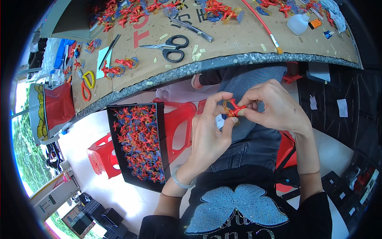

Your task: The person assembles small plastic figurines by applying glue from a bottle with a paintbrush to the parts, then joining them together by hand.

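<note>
Above my lap, both hands hold one small red plastic figure [235,108] with translucent yellow and blue parts. My left hand [215,129] pinches its left side between thumb and fingers, and a bit of white material shows by the palm. From the right, my right hand [274,107] grips the figure's red body between thumb and forefinger. The fingers hide part of the figure. To the left of my arm, a black tray [160,139] full of similar red, blue and yellow figures rests on red stools [179,123].
The cardboard-covered table [131,75] has a stone edge. On it lie black scissors [172,48], orange-and-yellow scissors [85,85], a red-handled brush [264,24], a white bottle [298,24], a cutter knife [193,30] and piles of figures [223,11]. Black trays [330,103] stand at the right.
</note>
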